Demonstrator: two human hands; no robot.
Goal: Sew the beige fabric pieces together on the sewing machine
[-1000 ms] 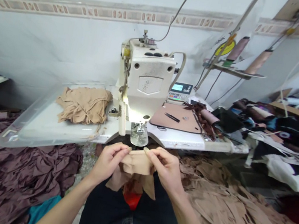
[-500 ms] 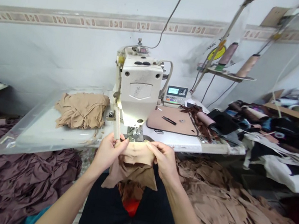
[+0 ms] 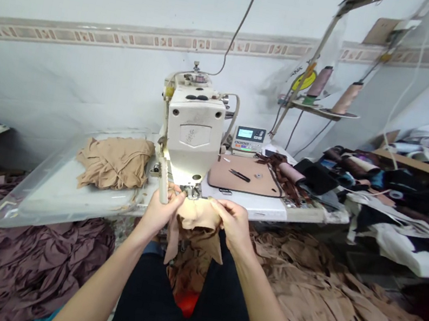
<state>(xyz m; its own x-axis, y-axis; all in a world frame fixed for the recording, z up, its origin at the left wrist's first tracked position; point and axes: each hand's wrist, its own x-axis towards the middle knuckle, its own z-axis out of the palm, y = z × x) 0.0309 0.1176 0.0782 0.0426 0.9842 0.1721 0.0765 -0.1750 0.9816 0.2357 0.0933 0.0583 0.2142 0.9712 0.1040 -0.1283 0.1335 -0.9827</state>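
Note:
A tan fabric piece (image 3: 199,215) is stretched between my two hands at the front of the sewing machine (image 3: 192,137), its upper edge at the presser foot (image 3: 194,191). My left hand (image 3: 160,212) pinches the left side of the cloth, close beside the machine's needle area. On the other side, my right hand (image 3: 233,224) grips the right edge between thumb and fingers. The loose lower part of the cloth hangs over my lap. The machine's lamp lights the foot and the fabric's top.
Left of the machine lies a folded tan cloth pile (image 3: 115,162). Black thread snips (image 3: 239,175) rest on a pinkish mat (image 3: 241,184), near a control panel (image 3: 249,138). Thread cones (image 3: 347,98) stand at right. Purple fabric (image 3: 19,248) and brown fabric (image 3: 339,302) are heaped on either side.
Both hands have brought the fabric's edge slightly forward, closer under the presser foot. The cloth now bunches more, and its hanging left part has narrowed. The view has shifted slightly.

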